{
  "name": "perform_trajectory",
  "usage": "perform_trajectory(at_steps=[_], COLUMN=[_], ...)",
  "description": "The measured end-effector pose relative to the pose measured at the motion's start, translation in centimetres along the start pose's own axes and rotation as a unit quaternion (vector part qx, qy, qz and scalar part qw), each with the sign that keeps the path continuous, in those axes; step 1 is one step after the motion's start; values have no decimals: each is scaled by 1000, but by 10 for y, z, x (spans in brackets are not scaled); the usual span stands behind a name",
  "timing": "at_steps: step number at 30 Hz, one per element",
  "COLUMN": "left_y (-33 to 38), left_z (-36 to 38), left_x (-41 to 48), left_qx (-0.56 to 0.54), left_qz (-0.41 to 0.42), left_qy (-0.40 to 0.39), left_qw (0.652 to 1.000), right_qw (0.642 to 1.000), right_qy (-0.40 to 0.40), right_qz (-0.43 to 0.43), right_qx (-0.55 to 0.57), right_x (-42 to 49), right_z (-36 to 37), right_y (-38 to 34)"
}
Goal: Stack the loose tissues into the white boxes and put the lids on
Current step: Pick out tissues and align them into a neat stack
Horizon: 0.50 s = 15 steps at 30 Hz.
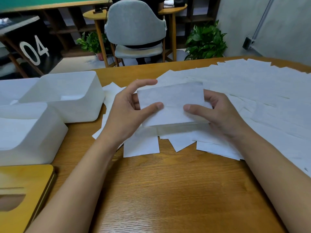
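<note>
Many loose tissues [252, 91] lie fanned right of the white boxes [79, 111]. Nearer the boxes, a tissue stack [171, 98] is pinched at its ends by left hand [124, 113] and right hand [225, 115], thumbs on top. Square edges, then lower it level.

Looks forward and down from head height onto the table [168, 190], close above both forearms. Takes in the left hand [127, 113], the right hand [220, 115] and the stack [170, 101] gripped between them near mid-frame, with boxes [80, 113] at the left edge and a chair [134, 26] beyond the far side.
</note>
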<state>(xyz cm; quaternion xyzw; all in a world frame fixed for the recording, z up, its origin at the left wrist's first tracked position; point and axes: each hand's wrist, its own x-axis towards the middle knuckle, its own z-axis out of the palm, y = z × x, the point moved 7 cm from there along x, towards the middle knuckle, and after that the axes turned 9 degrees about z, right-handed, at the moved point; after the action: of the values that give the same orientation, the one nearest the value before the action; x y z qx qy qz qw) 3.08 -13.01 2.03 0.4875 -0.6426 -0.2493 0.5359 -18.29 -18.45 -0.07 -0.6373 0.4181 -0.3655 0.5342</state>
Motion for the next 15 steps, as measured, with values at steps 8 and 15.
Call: perform_trajectory(at_steps=[8,15], left_y=[-5,-11], left_z=[8,12], left_x=[-2,-4], left_qx=[-11,-21], left_qz=[-30,-38], left_qy=[-12,3], left_qw=[999,999], right_qw=[997,992], right_qy=[15,-4], right_qz=[-62,-69], right_qx=[-53,-102], right_x=[-1,-2], right_z=[4,12], right_y=[-7,-7])
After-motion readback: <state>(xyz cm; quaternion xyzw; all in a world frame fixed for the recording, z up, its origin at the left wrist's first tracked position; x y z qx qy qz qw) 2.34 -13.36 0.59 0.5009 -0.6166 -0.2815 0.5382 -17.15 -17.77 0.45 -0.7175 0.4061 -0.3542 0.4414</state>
